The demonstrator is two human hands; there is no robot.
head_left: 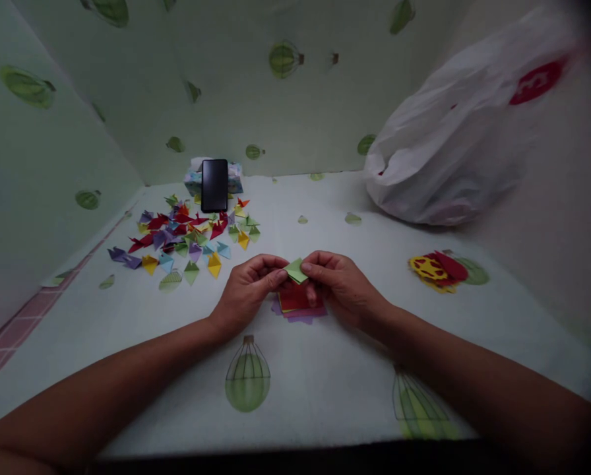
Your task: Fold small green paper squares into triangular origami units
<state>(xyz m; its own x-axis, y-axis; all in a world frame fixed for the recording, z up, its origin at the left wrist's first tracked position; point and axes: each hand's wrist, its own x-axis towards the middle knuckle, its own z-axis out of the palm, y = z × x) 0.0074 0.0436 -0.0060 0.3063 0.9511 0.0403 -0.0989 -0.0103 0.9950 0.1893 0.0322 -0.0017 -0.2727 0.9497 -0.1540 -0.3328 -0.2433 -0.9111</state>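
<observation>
A small folded green paper [296, 270] is pinched between both hands near the middle of the view. My left hand [250, 287] grips its left corner between thumb and fingers. On the right corner, my right hand [343, 285] closes its thumb and index finger. Just below the hands lies a stack of paper squares [300, 305], red on top with yellow, pink and purple edges showing. The stack is partly covered by the fingers.
Many small folded colored papers [191, 239] are spread at the left back. Behind them a black phone [215, 186] leans on a tissue box [235, 178]. Yellow and red paper cutouts [436, 269] lie at right, before a large white plastic bag [448, 145].
</observation>
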